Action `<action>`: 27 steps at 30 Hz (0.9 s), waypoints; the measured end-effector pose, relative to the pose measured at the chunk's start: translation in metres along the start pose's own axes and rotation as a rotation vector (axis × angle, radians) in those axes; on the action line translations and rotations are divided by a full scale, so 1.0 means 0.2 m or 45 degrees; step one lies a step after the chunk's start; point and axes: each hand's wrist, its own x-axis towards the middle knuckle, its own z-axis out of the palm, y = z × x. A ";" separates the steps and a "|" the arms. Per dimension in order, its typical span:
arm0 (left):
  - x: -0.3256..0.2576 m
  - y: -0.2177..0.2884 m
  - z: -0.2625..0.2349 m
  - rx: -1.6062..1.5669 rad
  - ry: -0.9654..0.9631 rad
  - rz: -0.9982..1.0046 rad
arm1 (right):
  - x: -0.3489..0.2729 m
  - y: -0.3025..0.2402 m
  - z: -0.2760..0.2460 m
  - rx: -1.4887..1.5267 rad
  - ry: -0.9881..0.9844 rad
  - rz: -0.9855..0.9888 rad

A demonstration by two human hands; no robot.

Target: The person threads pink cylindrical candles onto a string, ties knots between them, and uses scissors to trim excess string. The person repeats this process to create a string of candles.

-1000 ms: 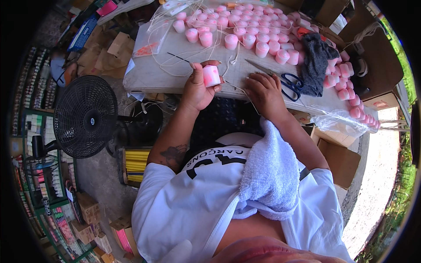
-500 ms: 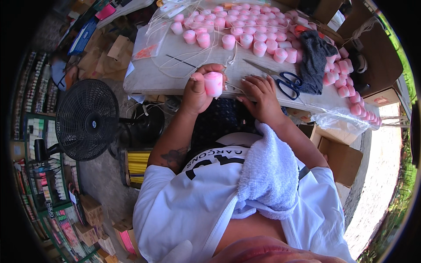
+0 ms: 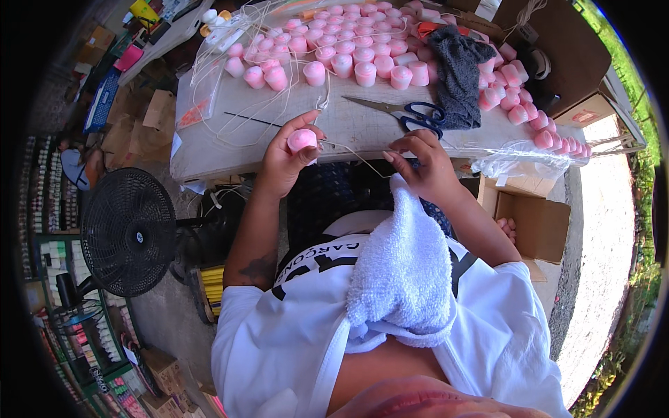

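My left hand (image 3: 287, 157) is closed around a pink candle (image 3: 302, 141) with a paler lower part, just off the table's near edge. A thin white cord (image 3: 359, 159) stretches from beside this candle toward my right hand (image 3: 420, 161). The thumb and fingers of that hand are drawn together; whether they grip the cord is unclear. Scissors with dark blue handles (image 3: 424, 116) lie beyond my right hand, partly beside a dark grey cloth (image 3: 456, 76). A thin dark rod (image 3: 252, 119) rests on the tabletop beyond my left hand.
Many pink candles (image 3: 364, 73) stand in rows on the pale table (image 3: 327, 125), with more piled at its right end. Loose white cords tangle at the left. A black fan (image 3: 129, 230) stands left; an open cardboard box (image 3: 533, 226) sits below the table at right.
My hands have moved nearer to me, off the table edge. The candle has tipped so its top shows, and the cord now spans between my hands. The whole view has shifted.
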 end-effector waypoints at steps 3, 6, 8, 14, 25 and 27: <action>-0.05 0.07 0.06 0.266 -0.042 0.057 | -0.08 0.00 -0.13 -0.042 -0.473 0.394; -0.08 0.06 0.06 0.520 0.040 0.088 | -0.26 0.16 -0.19 -0.489 -1.004 0.689; -0.08 0.05 0.05 0.661 0.058 0.162 | -0.37 0.31 -0.21 -0.546 -1.002 0.894; -0.07 0.04 0.06 0.817 0.057 0.256 | -0.56 0.52 -0.19 -0.502 -1.055 1.118; -0.05 0.03 0.07 1.025 0.125 0.390 | -0.71 0.61 -0.19 -0.180 -1.028 1.239; -0.05 0.03 0.07 1.030 0.129 0.369 | -0.65 0.50 -0.27 -0.128 -1.069 1.297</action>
